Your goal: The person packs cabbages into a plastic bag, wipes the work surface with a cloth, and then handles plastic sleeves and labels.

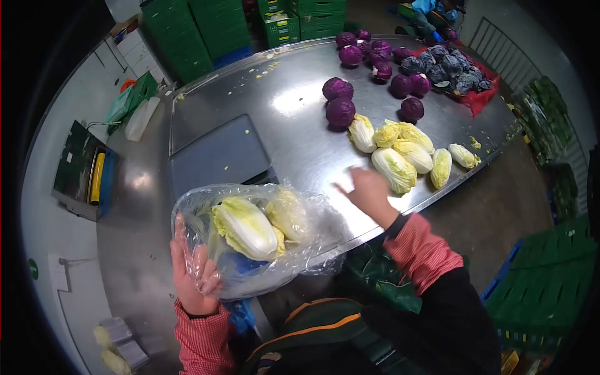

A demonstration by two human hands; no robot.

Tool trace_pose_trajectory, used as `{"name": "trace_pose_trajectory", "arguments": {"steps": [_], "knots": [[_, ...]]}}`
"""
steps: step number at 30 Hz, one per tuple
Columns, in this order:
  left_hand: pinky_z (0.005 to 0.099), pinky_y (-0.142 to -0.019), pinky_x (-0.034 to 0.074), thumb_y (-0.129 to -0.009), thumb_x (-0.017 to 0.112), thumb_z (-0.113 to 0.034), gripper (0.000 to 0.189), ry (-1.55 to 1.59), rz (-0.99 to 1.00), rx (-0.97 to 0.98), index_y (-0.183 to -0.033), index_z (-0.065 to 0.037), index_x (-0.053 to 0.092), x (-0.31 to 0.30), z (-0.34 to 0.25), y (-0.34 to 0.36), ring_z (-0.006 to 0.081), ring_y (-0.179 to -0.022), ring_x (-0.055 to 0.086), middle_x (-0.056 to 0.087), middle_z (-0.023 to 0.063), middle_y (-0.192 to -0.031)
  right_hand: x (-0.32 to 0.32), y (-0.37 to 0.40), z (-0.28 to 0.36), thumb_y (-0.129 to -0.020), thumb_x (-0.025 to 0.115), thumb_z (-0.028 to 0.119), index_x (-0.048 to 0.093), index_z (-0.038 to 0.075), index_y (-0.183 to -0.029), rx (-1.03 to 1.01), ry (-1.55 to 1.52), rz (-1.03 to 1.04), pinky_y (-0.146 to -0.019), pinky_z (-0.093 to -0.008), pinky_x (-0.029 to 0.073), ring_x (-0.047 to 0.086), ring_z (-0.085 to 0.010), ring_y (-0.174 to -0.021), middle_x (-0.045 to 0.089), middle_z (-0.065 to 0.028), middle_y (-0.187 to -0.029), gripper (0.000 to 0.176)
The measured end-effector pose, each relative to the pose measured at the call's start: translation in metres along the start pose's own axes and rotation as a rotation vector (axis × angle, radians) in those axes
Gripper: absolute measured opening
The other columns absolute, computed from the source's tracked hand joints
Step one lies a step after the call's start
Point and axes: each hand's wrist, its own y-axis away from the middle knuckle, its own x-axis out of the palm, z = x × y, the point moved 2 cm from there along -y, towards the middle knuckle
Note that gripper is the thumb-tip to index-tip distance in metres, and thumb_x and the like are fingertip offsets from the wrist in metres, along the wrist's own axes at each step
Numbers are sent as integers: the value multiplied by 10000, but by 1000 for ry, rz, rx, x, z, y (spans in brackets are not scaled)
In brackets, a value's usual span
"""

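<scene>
My left hand [195,280] is at the left side of a clear plastic bag [250,287]. Its index finger points up along the film, and the other fingers curl with shiny plastic over them. Inside the bag lie a large napa cabbage [245,228] and a second yellowish one [289,215], partly veiled by film. Blurred slightly, my right hand [370,197] is over the steel table, thumb and fingers apart, holding nothing. Just right of it, a white napa cabbage [394,170] lies in a group of several others [412,156].
Red cabbages [340,112] sit across the steel table [294,137]; darker ones [453,67] lie on a red net [478,100]. A grey board [219,156] is beyond the bag. Green crates [544,287] stand at right and back. Another person's blue-gloved hand [436,37] shows far right.
</scene>
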Motion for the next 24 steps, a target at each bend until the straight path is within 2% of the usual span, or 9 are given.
{"name": "trace_pose_trajectory", "arguments": {"steps": [3, 5, 6, 9, 11, 12, 15, 19, 24], "knots": [[200, -344, 297, -1061, 287, -417, 471, -47, -34, 39, -1519, -315, 246, 5, 12, -2, 65, -403, 258, 318, -17, -586, 18, 2, -143, -693, 768, 552, 504, 65, -1319, 205, 490, 123, -710, -424, 486, 606, -329, -815, 613, -198, -916, 836], [206, -362, 305, -1069, 262, -399, 469, -89, -41, 61, -1528, -310, 226, 6, 17, -5, 68, -420, 256, 324, -10, -612, 26, 5, -165, -600, 810, 588, 388, 79, -1422, 291, 643, 249, -751, -444, 467, 582, -358, -890, 571, -230, -1000, 1055], [210, -371, 309, -1073, 249, -391, 469, -108, -49, 71, -1533, -308, 216, 7, 21, -7, 69, -428, 254, 327, -6, -625, 30, 8, -170, -575, 823, 537, 354, 101, -1451, 263, 640, 204, -775, -456, 457, 563, -371, -919, 550, -233, -1042, 1085], [205, -368, 308, -1072, 265, -383, 475, -271, -123, 106, -1535, -298, 204, 14, 32, -12, 62, -416, 250, 337, -16, -613, 33, 11, -184, -599, 800, 463, 366, 106, -1446, 234, 472, 108, -800, -447, 456, 551, -377, -934, 548, -241, -1048, 1017], [199, -368, 300, -1072, 275, -371, 477, -256, -148, 90, -1536, -291, 198, 19, 41, -16, 59, -412, 257, 348, -18, -607, 25, 9, -193, -661, 745, 325, 380, 57, -1419, 322, 87, 161, -840, -483, 493, 599, -392, -964, 582, -248, -1063, 882], [197, -368, 296, -1072, 280, -365, 478, -248, -172, 103, -1536, -287, 195, 21, 44, -17, 58, -410, 261, 353, -19, -604, 34, 6, -214, -708, 714, 316, 373, 35, -1411, 386, -307, 230, -865, -462, 503, 610, -363, -1005, 593, -233, -1091, 830], [187, -370, 279, -1072, 286, -359, 475, -258, -228, 128, -1533, -277, 201, 33, 55, -20, 54, -403, 259, 364, -23, -602, 13, -1, -170, -841, 625, 332, 346, -19, -1397, 559, -1327, 713, -929, -383, 511, 604, -277, -1108, 576, -184, -1222, 715], [188, -371, 266, -1072, 276, -372, 474, -428, -242, 138, -1530, -268, 209, 47, 54, -17, 48, -405, 253, 363, -24, -600, -16, -5, -61, -865, 618, 414, 267, 0, -1461, 247, -1631, 1023, -1054, -380, 425, 521, -252, -1235, 482, -167, -1368, 806], [177, -372, 271, -1069, 288, -376, 472, -418, -209, 219, -1525, -267, 234, 72, 42, -8, 37, -404, 246, 350, -35, -577, -19, -13, 79, -933, 557, 351, 336, 1, -1434, 324, -1688, 1476, -979, -333, 484, 598, -216, -1140, 552, -158, -1307, 650]]}}
